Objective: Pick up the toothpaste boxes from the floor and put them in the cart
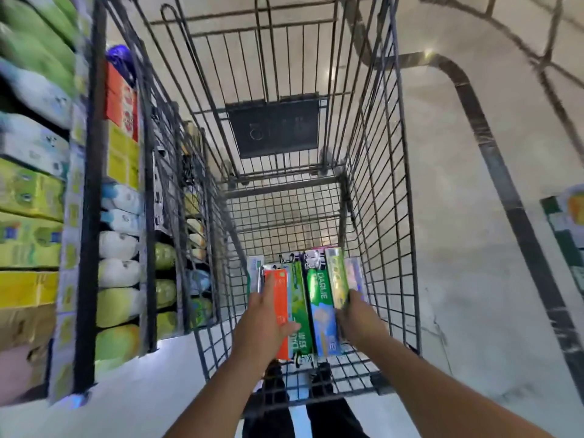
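Several toothpaste boxes lie side by side inside the black wire cart [384,191], at its near end. Among them are an orange box [280,298], a green box [298,298], a green and blue Darlie box [322,311] and a yellow-green box [335,276]. My left hand [262,324] reaches into the cart with straight fingers lying on the orange box. My right hand [357,317] grips the near end of the yellow-green box at the right of the row. The boxes' near ends are partly hidden by my hands.
A shelf unit [91,184] full of green, yellow and white packages stands close along the cart's left side. Pale tiled floor [474,279] with a dark curved stripe lies to the right. A green display edge [565,235] shows at far right. My dark-trousered legs are below the cart.
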Tool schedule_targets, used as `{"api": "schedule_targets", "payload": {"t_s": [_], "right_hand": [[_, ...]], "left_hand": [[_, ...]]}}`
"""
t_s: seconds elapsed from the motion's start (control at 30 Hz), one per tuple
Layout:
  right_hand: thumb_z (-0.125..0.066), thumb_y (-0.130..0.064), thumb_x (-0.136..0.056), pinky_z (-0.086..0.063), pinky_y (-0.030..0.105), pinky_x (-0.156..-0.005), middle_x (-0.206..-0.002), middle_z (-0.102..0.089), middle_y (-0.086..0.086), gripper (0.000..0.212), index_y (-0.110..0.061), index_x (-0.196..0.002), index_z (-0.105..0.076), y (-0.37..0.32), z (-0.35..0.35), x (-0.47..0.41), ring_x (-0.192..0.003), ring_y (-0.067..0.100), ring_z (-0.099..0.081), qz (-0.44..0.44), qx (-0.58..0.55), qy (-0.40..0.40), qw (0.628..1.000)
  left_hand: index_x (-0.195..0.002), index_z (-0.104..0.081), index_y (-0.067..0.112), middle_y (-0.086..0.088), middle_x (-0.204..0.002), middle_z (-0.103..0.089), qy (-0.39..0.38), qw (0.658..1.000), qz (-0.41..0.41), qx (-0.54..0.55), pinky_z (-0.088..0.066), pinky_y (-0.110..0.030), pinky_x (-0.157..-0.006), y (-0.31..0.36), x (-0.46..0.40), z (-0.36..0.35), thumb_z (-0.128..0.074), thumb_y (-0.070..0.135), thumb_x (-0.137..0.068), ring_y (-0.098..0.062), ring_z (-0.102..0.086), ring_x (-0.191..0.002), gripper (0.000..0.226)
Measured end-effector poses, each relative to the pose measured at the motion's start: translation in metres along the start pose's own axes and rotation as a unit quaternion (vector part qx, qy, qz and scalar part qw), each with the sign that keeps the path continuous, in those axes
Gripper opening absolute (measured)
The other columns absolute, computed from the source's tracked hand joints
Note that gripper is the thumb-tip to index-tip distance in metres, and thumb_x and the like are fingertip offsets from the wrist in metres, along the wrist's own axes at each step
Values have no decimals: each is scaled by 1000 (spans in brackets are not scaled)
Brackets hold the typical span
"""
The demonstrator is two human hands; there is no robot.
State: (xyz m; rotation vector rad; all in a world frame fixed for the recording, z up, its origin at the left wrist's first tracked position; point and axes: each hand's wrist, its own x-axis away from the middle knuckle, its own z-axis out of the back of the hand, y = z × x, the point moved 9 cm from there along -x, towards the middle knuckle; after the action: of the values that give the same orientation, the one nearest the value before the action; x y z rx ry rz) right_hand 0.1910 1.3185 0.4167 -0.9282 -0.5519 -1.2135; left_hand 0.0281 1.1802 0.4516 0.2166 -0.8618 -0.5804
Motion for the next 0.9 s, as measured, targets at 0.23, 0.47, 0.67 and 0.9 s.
{"api": "schedule_targets", "payload": {"t_s": [0.23,0.47,0.67,0.9], "right_hand": [[-58,-29,-95,-42,24,-56,-97,-60,2,30,-15,-119,-46,-16,31,25,-73,10,-56,43,-5,13,999],[-59,-41,-94,-47,32,-91,-134,-58,7,57,-14,-140,-42,-77,61,108,-115,23,-58,159,75,7,984],[-55,-42,-96,-44,30,-93,-140,-50,7,55,-15,-141,-41,-151,28,200,-119,23,-55,275,148,-26,950],[-49,-48,-97,-46,34,-95,-134,-53,7,52,-19,-139,-44,-265,-85,323,-117,24,-55,428,293,-59,853]], "left_hand": [[-152,6,42,-9,-146,-37,-41,999,21,22,-53,-43,-95,7,16,13,-74,55,-77,-24,-56,-120,110],[-155,-16,24,-10,-159,-21,-29,999,30,29,-30,-39,-114,16,96,87,-53,58,-92,-27,-30,-143,82],[-152,-29,23,0,-144,-45,4,992,50,118,-43,-29,-94,-41,186,144,-52,70,-85,-18,-53,-118,84],[-135,-49,18,-1,-120,-57,132,965,100,204,-50,-17,-73,-184,336,198,-55,75,-80,-9,-58,-95,79]]}}
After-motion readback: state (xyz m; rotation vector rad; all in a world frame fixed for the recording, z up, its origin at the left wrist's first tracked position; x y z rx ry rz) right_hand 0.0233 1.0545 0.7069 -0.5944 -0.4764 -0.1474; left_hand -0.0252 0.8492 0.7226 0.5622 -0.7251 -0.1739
